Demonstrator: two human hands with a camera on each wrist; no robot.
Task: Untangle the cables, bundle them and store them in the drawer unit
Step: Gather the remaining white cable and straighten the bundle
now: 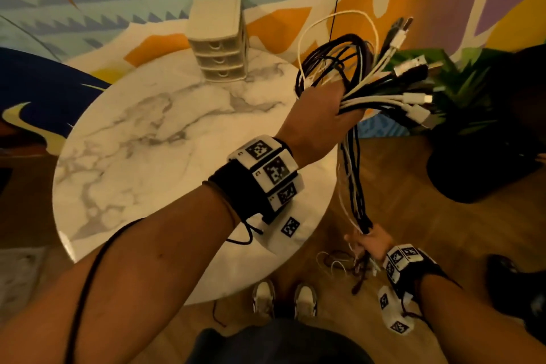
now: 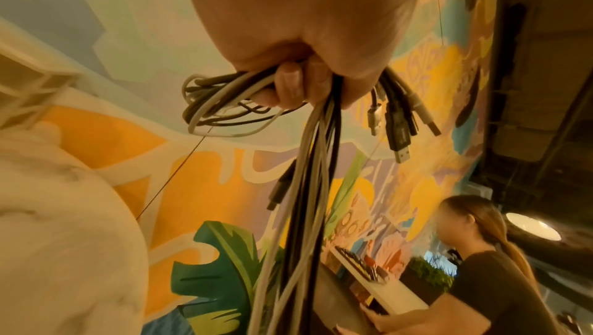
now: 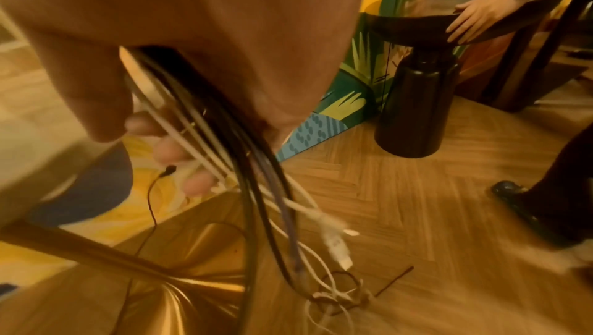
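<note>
My left hand (image 1: 339,103) is raised past the table's right edge and grips a bundle of black and white cables (image 1: 351,68). Loops stick up behind the hand and several USB plugs (image 1: 413,83) fan out to the right. In the left wrist view the fingers (image 2: 289,86) curl round the cables (image 2: 308,188). The strands hang straight down to my right hand (image 1: 365,238), low beside the table, whose thumb and fingers (image 3: 173,147) close round them (image 3: 224,137). The loose ends (image 3: 337,289) trail onto the floor. The beige three-drawer unit (image 1: 220,44) stands shut at the table's far edge.
The round marble table (image 1: 147,142) has a gold base (image 3: 192,277). A dark pedestal table (image 3: 417,112) and a plant (image 1: 461,89) stand to the right, and another person (image 2: 487,251) rests a hand on that table. My shoes (image 1: 283,298) stand on the wood floor.
</note>
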